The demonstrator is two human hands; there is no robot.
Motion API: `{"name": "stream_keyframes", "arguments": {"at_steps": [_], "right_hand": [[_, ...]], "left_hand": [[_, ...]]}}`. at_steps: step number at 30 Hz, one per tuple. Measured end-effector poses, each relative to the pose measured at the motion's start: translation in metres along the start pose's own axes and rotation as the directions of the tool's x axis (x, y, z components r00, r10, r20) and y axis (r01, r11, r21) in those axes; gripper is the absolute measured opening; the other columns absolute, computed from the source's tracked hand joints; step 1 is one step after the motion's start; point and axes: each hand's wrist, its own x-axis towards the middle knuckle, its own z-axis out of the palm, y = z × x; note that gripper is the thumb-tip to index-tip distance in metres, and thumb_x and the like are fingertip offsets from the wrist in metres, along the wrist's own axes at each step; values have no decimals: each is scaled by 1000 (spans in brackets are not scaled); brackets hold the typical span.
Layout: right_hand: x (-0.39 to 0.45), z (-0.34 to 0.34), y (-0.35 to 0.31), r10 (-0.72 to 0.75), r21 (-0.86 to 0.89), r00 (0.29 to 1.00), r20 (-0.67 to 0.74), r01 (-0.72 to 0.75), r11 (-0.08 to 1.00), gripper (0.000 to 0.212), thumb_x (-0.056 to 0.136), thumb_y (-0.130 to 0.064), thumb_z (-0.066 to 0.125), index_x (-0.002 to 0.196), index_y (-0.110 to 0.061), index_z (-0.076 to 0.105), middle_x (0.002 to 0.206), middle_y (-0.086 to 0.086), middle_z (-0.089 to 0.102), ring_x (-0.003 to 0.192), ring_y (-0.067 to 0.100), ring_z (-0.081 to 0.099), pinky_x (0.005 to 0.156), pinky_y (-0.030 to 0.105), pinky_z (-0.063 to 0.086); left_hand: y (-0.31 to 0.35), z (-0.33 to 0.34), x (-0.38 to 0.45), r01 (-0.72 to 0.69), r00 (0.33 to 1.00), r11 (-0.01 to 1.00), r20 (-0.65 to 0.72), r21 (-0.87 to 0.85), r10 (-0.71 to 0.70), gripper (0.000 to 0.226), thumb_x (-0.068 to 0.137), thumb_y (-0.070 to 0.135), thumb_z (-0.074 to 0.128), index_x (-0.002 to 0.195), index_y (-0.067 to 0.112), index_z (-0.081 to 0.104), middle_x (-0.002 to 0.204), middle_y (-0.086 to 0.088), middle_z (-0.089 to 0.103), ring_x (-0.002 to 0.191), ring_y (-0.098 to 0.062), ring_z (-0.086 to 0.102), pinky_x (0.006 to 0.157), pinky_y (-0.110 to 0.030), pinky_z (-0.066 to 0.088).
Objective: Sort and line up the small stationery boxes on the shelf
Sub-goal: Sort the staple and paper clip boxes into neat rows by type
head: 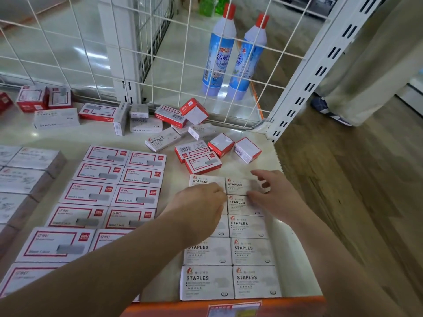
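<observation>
Cream shelf (270,154), wire grid (160,53), wood floor (343,179), left grip (199,209) curled, right grip (272,191) spread.

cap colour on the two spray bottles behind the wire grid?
Red caps on both blue-and-white bottles; head view, the only one, shows them through the mesh.

Two bare forearms, left hand (201,209), right hand (277,195), no sleeves

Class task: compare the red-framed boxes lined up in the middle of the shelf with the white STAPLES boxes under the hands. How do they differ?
The red-framed boxes carry a red border and red logo; the white STAPLES boxes are plain with black lettering. No hand touches the red-framed boxes; the left hand and right hand rest on the STAPLES boxes. Both lie flat in two neat columns.
</observation>
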Motion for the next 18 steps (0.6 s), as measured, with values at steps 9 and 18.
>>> {"name": "stream_keyframes", "arguments": {"at_steps": [9, 18], "right_hand": [[-5, 7, -3, -80, 100, 997, -21, 82, 992, 34, 83, -5, 62, 114, -18, 65, 108, -4, 51, 89, 8, 50, 66, -4, 36], [-9, 12, -1, -102, 87, 993, -57, 107, 990, 36, 84, -7, 60, 117, -18, 63, 106, -8, 50, 89, 8, 52, 71, 2, 37]], "left_hand": [[2, -1, -1, -17, 1000, 999, 11, 36, 17, 34, 99, 25, 33, 130, 24, 48, 135, 10, 43, 120, -10, 46, 98, -31, 42], [-1, -4, -4, -31, 1000, 999, -5, -12, 30, 38, 99, 29, 32, 134, 26, 45, 141, 13, 39, 126, -8, 38, 105, -28, 35]]}}
